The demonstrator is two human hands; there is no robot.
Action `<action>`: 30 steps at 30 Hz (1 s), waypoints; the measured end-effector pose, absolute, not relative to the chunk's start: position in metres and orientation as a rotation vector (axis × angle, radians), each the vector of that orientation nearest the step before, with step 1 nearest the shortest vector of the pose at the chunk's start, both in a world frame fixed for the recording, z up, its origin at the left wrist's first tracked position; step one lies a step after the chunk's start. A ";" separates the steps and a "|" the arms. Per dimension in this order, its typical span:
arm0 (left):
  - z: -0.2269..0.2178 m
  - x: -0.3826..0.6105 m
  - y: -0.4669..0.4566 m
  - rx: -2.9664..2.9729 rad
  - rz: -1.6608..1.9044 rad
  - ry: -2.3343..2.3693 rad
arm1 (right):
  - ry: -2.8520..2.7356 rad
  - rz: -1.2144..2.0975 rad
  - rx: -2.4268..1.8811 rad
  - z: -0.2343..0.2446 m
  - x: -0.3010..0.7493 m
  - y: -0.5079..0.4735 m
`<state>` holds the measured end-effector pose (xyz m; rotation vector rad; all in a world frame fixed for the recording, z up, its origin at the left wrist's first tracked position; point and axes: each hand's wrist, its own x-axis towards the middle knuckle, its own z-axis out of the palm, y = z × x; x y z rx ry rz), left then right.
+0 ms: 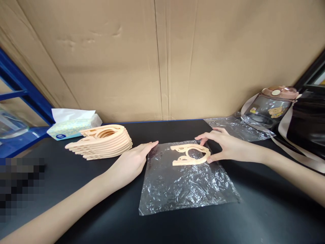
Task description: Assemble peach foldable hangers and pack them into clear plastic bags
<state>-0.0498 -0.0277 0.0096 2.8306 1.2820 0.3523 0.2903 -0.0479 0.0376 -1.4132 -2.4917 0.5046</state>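
Note:
A clear plastic bag [185, 186] lies flat on the black table [254, 217]. A peach-coloured folding hanger [189, 155] rests on the bag's far part. My right hand [225, 146] pinches the hanger's right end between thumb and fingers. My left hand [132, 162] lies flat with fingers stretched, its fingertips touching the bag's far left corner. A stack of several identical peach hangers [101, 142] sits to the left of my left hand.
A tissue pack [72, 126] lies behind the stack, by a blue frame [25, 91]. More clear bags [236, 127] lie at the back right beside a pink-lidded bottle [273, 105] and a black bag [307, 122]. A cardboard wall [162, 57] closes the back.

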 end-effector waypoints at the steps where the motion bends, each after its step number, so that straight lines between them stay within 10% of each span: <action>1: 0.010 -0.050 -0.028 2.831 0.351 1.284 | -2.479 0.495 -1.407 0.036 0.287 -0.049; 30: 0.017 -0.045 -0.036 2.639 0.403 1.240 | -2.197 0.195 -1.355 0.012 0.254 -0.065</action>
